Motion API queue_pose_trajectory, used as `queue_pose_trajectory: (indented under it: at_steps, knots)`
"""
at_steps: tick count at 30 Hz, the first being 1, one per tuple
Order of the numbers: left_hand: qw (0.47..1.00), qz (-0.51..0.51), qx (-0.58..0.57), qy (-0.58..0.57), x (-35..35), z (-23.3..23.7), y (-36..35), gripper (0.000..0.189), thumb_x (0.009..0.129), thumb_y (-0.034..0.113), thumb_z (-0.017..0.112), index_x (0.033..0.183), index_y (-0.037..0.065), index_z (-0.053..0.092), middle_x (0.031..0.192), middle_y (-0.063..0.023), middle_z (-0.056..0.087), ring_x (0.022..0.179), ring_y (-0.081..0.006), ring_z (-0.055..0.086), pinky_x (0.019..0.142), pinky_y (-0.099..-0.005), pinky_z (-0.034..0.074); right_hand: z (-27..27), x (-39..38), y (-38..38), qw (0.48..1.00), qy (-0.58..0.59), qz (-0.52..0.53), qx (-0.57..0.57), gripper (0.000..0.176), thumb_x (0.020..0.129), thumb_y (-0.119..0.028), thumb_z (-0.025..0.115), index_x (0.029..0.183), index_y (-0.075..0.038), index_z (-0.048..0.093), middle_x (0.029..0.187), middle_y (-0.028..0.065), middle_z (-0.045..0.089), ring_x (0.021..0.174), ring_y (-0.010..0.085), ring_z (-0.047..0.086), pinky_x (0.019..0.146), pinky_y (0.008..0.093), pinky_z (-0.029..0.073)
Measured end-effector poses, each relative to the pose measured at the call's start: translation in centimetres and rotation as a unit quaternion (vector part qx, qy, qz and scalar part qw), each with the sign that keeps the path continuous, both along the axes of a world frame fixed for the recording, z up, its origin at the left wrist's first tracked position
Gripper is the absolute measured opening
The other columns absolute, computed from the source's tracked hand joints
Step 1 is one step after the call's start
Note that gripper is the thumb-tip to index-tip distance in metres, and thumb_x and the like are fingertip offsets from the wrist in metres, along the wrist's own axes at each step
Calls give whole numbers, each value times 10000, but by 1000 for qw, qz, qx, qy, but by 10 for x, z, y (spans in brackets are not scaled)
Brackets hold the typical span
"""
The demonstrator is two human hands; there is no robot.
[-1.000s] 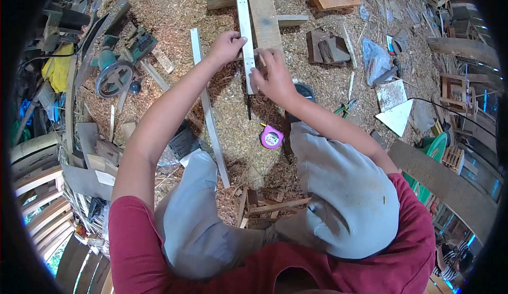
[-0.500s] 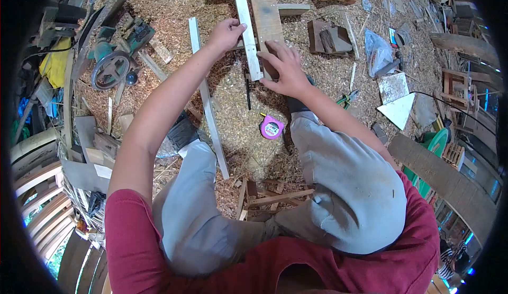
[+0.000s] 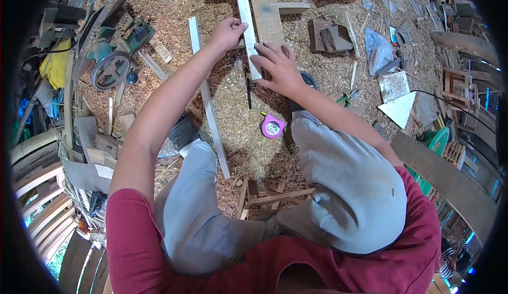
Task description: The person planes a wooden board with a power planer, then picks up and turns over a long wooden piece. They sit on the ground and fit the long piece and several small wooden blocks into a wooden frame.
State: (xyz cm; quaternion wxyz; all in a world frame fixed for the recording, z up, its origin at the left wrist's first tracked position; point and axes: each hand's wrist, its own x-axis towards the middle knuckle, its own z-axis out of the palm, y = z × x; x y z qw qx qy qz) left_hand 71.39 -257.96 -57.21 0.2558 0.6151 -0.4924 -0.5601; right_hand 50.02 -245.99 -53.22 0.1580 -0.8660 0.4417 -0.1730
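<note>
A pale wooden strip [image 3: 244,16] lies lengthwise beside a wider brown board [image 3: 266,13]. At the strip's left edge is my left hand [image 3: 227,34], its fingers curled and the thumb and forefinger pinching the edge. My right hand [image 3: 280,71] reaches over the board's near end. Its fingertips and thumb grip the strip's near end from the right, with the fingers somewhat spread. The hand hides the board's near end. Below the strip, a dark thin rod [image 3: 248,92] rests on the sawdust. A pink tape measure [image 3: 272,127] lies nearer to me.
Another pale strip [image 3: 209,103] lies on the left, by my foot. A green machine with a handwheel [image 3: 111,70] stands further left. On the right are a dark wooden block [image 3: 330,36], pliers [image 3: 347,98], a plastic bag [image 3: 378,53] and a white triangular piece [image 3: 398,110].
My right hand has shifted slightly left, its fingers moving from the board onto the strip's edge. The strip's near end has moved slightly left. My left hand stays at nearly the same spot.
</note>
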Motion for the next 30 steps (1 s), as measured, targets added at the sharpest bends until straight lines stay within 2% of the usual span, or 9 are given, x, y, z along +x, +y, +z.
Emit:
queue_pose_trajectory:
  at_steps: [4,10,19,25,30]
  knots:
    - [1000,5,-4,13,-1,2,2,390,987,291,702,1239,-3,658,975,-80,726,791,-121,668,649,-278,528,-2,0,1,1000,1,-1,-5,689,704,-290,866,1329,-180,596,1534,87,481,1452,318,417,1161,608,266]
    - [998,-8,47,47,2,5,-1,400,997,300,695,1271,17,634,979,-75,722,785,-106,662,651,-266,523,-1,-1,2,1000,-6,-2,2,696,699,-278,866,1328,-159,593,1525,99,485,1455,319,414,1170,587,269]
    - [997,-60,37,14,6,2,-6,443,997,330,696,1309,25,620,1070,-98,720,932,-144,674,810,-283,539,0,-1,2,1000,-9,-3,1,699,697,-264,870,1327,-153,588,1504,100,504,1442,309,433,1168,572,282]
    - [997,-40,46,47,6,0,-4,458,1000,340,687,1326,27,612,1108,-109,720,954,-161,684,843,-294,540,0,1,3,1000,5,-15,-12,703,689,-282,878,1318,-158,589,1497,81,518,1426,287,456,1151,557,306]
    - [997,-55,40,29,6,9,-3,459,997,330,692,1338,38,599,1078,-97,716,946,-156,686,829,-291,548,-1,1,3,1000,6,-19,-14,706,688,-286,878,1319,-161,589,1496,76,526,1415,282,468,1145,549,315]
